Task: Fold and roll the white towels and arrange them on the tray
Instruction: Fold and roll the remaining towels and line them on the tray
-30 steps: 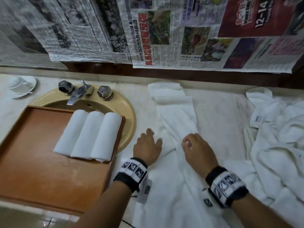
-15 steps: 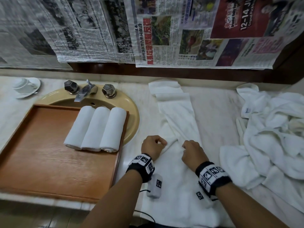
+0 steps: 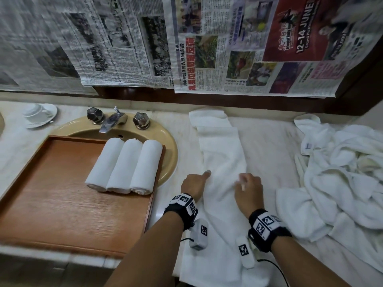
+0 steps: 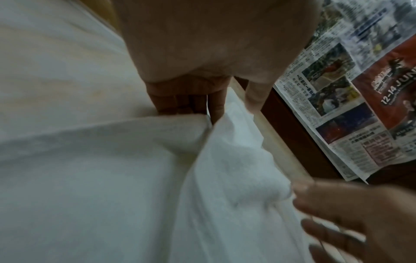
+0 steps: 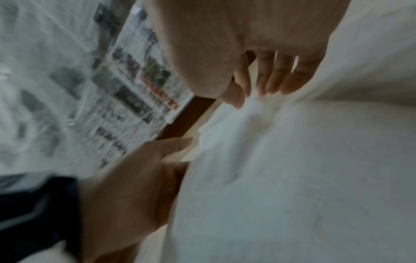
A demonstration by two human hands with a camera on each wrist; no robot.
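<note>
Lying lengthwise on pale marble tabletop [image 3: 267,141]: long folded white towel strip [image 3: 222,154], far end near back wall, near end hanging over front edge. Left hand [image 3: 193,186] at strip's left edge, thumb out on top, fingers curled under the cloth edge, gripping it. Right hand [image 3: 247,191] on strip's right side, fingers bent onto the cloth; blurred, grip or just pressing cannot tell. Hands apart, strip between. Bare tabletop between strip and heap of loose white towels [image 3: 342,179] at right. Left: rectangular brown wooden tray [image 3: 51,199] over beige oval sink [image 3: 167,146], three rolled white towels [image 3: 124,165] side by side at tray's far right corner, most of tray floor bare. Versus half a second ago: both fists closed at the edges then, left thumb now extended, strip lying flatter near hands.
</note>
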